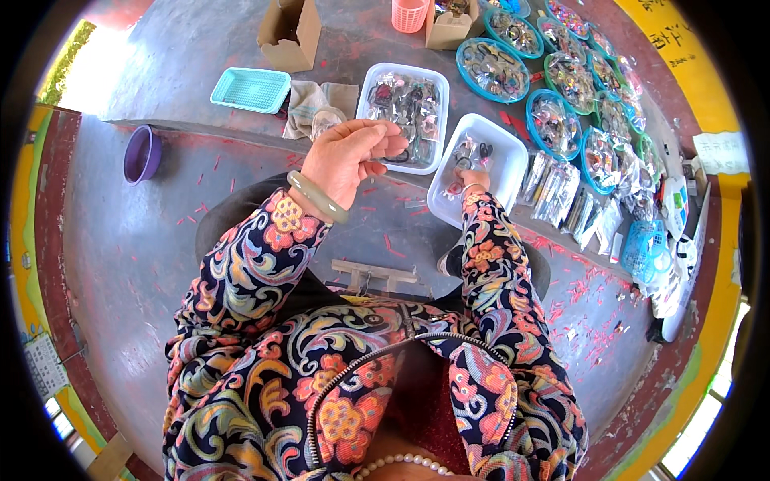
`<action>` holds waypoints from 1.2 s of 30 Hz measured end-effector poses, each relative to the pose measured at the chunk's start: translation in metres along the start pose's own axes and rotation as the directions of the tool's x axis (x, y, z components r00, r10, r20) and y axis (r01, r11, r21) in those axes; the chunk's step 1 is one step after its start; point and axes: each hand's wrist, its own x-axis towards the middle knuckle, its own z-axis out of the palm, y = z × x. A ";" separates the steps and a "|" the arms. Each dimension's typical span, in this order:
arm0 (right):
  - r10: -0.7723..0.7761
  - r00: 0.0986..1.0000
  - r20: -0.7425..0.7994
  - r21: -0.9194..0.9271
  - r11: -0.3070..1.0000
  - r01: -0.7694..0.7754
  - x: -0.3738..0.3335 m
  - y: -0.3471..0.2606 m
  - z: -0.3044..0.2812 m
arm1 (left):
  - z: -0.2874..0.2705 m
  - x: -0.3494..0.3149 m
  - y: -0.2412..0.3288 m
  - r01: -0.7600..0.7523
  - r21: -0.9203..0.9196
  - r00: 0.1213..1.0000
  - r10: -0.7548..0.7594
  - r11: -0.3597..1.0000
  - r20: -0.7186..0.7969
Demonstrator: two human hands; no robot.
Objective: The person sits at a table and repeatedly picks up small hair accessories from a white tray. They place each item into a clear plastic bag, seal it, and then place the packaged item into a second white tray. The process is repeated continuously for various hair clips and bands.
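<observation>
My left hand (343, 159), with a pale bangle at the wrist, is above the near left edge of a white tray (442, 80). Its fingers are loosely bent and apart, and no object shows in them. That tray holds many small clear packets (413, 108) with dark pieces inside. My right hand (475, 178) reaches down into a second white tray (513, 154), closed on something too small to make out. Around its fingertips lie a few small clear packets and dark loops (484, 150) resembling hair ties.
Blue and green round baskets (492, 70) full of packets crowd the right. Flat plastic packets (553, 190) lie below them. At left are a teal basket (251, 90), a cloth (305, 104), a cardboard box (289, 36) and a purple basin (143, 155). A low wooden piece (375, 270) lies before me.
</observation>
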 end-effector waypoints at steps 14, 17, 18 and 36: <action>0.032 0.874 0.485 0.242 0.955 -0.169 0.031 0.007 -0.019 | -0.004 0.002 -0.005 -0.010 0.043 1.000 0.009 0.999 0.020; 0.119 0.776 0.620 0.179 0.941 -0.287 0.016 -0.001 -0.052 | -0.001 0.007 -0.008 0.012 0.054 0.997 -0.016 0.998 0.074; 0.045 0.789 0.613 0.266 0.929 -0.259 -0.001 -0.012 -0.056 | -0.003 0.009 -0.009 0.021 0.062 0.997 -0.025 0.998 0.071; -0.578 0.593 0.561 0.685 0.726 0.060 -0.211 -0.099 -0.059 | 0.019 0.005 -0.026 0.067 0.194 0.998 -0.069 0.979 0.005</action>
